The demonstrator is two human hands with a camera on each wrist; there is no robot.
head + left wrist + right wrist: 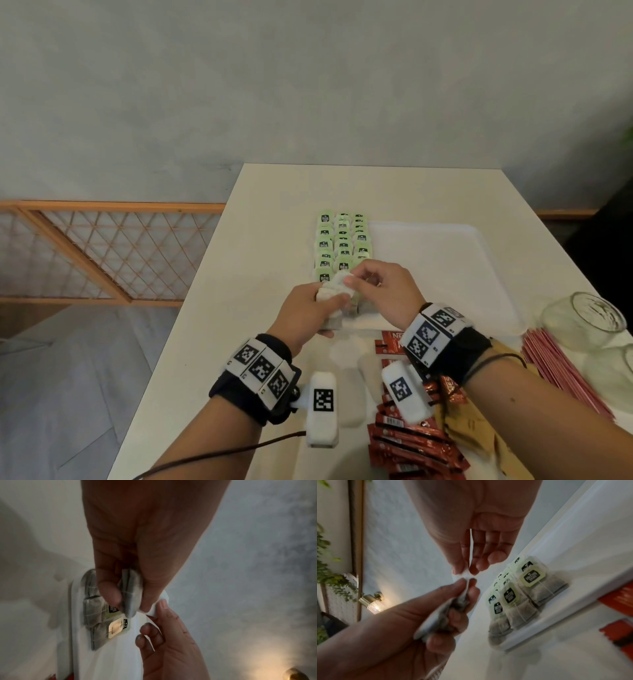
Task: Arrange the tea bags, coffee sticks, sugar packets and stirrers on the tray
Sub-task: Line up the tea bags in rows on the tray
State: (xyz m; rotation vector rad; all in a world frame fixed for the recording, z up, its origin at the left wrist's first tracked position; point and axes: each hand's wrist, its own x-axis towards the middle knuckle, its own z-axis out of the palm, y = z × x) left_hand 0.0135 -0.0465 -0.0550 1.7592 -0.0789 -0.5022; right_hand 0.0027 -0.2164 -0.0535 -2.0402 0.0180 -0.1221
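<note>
Three rows of green-tagged tea bags (342, 243) stand along the left side of the white tray (445, 274); the right wrist view shows their near end (522, 595). My left hand (329, 305) grips a small stack of tea bags (334, 296) just above the tray's near left corner. In the left wrist view the stack (130, 595) sits between thumb and fingers. My right hand (356, 279) pinches the white top edge of one bag in that stack with thumb and forefinger (465, 572). Red coffee sticks (407, 442) lie near me, and red stirrers (561, 370) lie to the right.
A glass jar (582, 318) lies on its side at the right, beyond the stirrers. Tan paper packets (479, 431) lie under my right forearm. The table's left edge (191, 308) drops to the floor beside a wooden lattice rail (102, 246). The tray's right part is bare.
</note>
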